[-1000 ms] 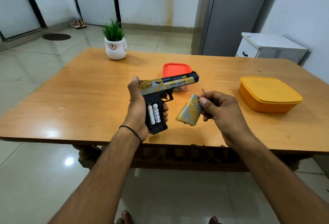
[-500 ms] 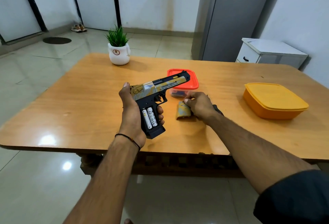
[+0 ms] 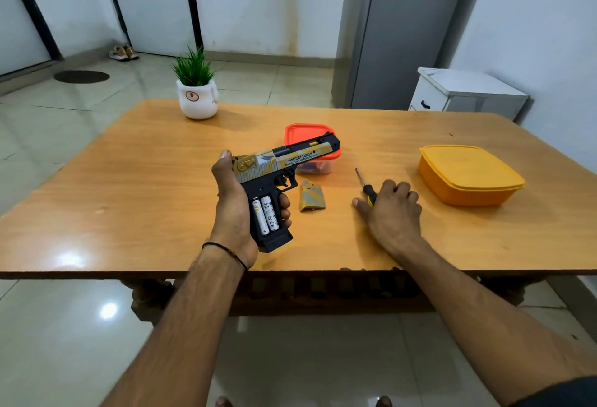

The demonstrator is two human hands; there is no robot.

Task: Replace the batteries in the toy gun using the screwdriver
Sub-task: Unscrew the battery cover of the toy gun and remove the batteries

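Observation:
My left hand (image 3: pixel 234 212) grips the toy gun (image 3: pixel 281 174) by its black handle, above the table, muzzle pointing to the far right. The battery bay in the handle is uncovered and shows two white batteries (image 3: pixel 265 215). The gold-and-grey battery cover (image 3: pixel 311 200) lies loose on the wooden table (image 3: pixel 129 200), just right of the gun. Farther right, my right hand (image 3: pixel 389 209) rests on the table with its fingers curled over the handle of the screwdriver (image 3: pixel 364 184), whose shaft sticks out toward the far side.
A small clear box with a red lid (image 3: pixel 308 133) stands behind the gun's muzzle. An orange lidded container (image 3: pixel 468 174) sits at the right. A white pot with a green plant (image 3: pixel 197 96) stands at the far left. A white cabinet (image 3: pixel 465 93) is beyond the table.
My right hand set the battery cover down on the table, then moved right and lowered the screwdriver onto the tabletop. My left hand kept holding the gun.

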